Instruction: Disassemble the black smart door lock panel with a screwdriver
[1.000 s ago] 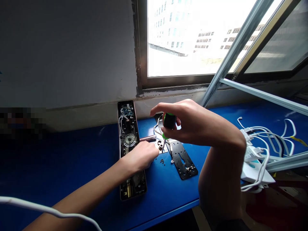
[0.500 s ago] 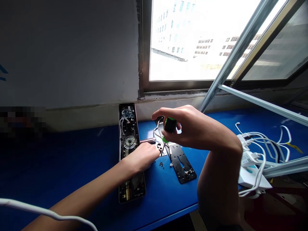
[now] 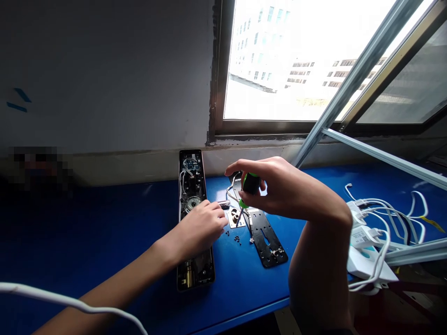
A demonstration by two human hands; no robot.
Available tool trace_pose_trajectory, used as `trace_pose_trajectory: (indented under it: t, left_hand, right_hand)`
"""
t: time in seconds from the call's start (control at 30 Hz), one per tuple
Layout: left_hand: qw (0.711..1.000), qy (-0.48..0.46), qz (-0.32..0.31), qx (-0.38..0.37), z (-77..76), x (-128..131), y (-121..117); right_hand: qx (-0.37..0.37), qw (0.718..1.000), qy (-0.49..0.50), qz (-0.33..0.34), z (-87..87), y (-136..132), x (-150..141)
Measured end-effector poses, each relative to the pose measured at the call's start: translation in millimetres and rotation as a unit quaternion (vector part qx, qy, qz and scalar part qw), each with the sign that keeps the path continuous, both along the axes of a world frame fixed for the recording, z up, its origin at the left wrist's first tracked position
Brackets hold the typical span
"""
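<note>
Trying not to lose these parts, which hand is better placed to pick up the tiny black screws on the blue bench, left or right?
Left, probably: the left hand looks empty beside the tiny black screws, while the right hand grips the green-handled screwdriver.

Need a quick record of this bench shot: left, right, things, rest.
left: left hand over a dark rectangular smart-lock panel with exposed wiring, fingers beside a short metal cylinder
right: right hand holds a green-and-black screwdriver, tip down by a small silver metal bracket
things: black slotted metal mounting plate; tiny dark screws
rest: blue workbench; white cables; white charger; open metal-framed window
</note>
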State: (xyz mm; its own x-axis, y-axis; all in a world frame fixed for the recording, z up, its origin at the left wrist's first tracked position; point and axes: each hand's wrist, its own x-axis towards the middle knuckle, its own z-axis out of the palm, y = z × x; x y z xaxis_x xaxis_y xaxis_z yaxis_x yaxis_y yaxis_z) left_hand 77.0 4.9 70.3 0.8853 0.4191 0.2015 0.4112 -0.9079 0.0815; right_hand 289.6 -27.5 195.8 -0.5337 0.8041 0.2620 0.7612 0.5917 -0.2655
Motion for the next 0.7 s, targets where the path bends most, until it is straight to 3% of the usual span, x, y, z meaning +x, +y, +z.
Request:
trace_pose_trajectory:
  t: [0.23, 0.43, 0.53, 0.7]
  left_hand:
    - [0.984, -0.157, 0.053, 0.063, -29.5, -56.1, -16.6]
    - [0.964, -0.221, 0.134, 0.06, -52.5, -79.6, -20.1]
    - [0.94, -0.276, 0.199, 0.023, -58.3, -83.2, -19.0]
    - [0.886, -0.351, 0.273, -0.127, -64.6, -83.4, -17.7]
  right_hand:
    - [-0.028, 1.0, -0.004, -0.001, -5.5, 5.0, -14.2]
    - [-0.003, 0.999, -0.018, -0.051, -12.8, 12.9, -31.3]
    - [0.022, 0.995, -0.024, -0.091, -21.9, 23.5, -40.1]
    - [-0.001, 0.986, -0.053, -0.158, -39.8, 42.1, -55.4]
